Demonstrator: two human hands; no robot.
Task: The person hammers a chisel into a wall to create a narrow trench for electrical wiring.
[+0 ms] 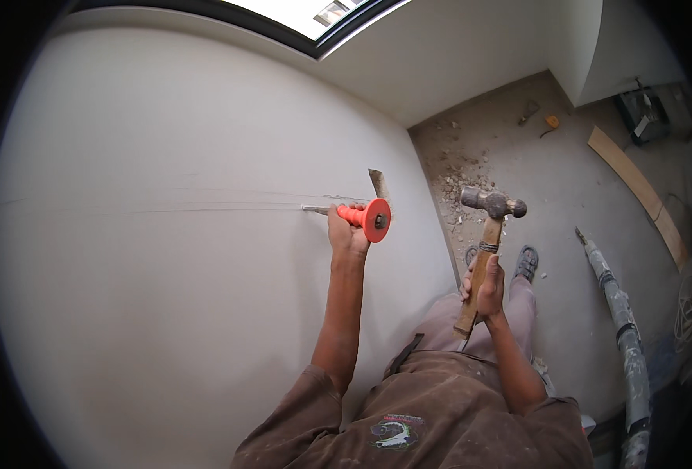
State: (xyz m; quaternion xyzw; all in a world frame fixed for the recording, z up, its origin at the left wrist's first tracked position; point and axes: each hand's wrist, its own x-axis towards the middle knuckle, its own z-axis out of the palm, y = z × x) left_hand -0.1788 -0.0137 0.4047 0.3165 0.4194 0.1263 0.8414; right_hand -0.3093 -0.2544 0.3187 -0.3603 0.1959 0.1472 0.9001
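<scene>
My left hand grips a cold chisel with a red rubber hand guard, its tip at the pale wall beside two thin horizontal drawn lines. Behind the guard, a narrow chipped-out slot shows in the plaster. My right hand is closed round the wooden handle of a ball-peen hammer, raised to the right of the chisel, its steel head apart from it.
Rubble lies along the wall's foot. On the floor are a yellow item, a dark box, a wooden strip, a long paint-spattered pole and coiled cord. A dark-framed window is at the top.
</scene>
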